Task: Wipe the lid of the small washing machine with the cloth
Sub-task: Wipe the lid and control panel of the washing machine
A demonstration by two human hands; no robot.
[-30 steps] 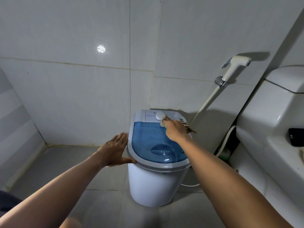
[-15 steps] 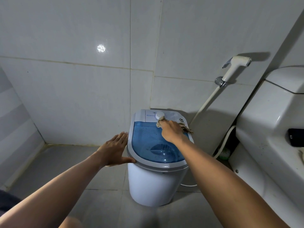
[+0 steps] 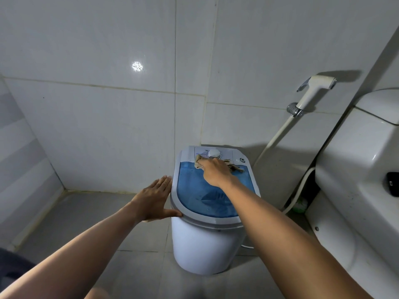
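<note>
Right hand (image 3: 214,172) presses a crumpled beige cloth (image 3: 199,163) flat against the far end of the blue lid (image 3: 194,190), just near of the white dial (image 3: 213,153) on the control panel. Its fingers are curled down over the cloth, gripping it, and frayed ends of the fabric trail out to the right of the knuckles. Left hand (image 3: 154,200) lies open with fingers spread, its palm against the left side of the washing machine (image 3: 205,244) and its thumb resting on the grey rim of the lid, holding nothing.

Only the head camera shows all this. The machine stands on the tiled floor, near the far wall, with a toilet (image 3: 367,180) to its right and a spray hose (image 3: 313,89) hung on the wall behind.

The cloth looks soft, limp and light, so it should bunch under the palm and is best held wadded with the fingers on top. The lid looks like smooth, hard, see-through plastic, likely slippery. The small machine is probably light enough to shift under pushing, which is why bracing it at the left side makes sense.
</note>
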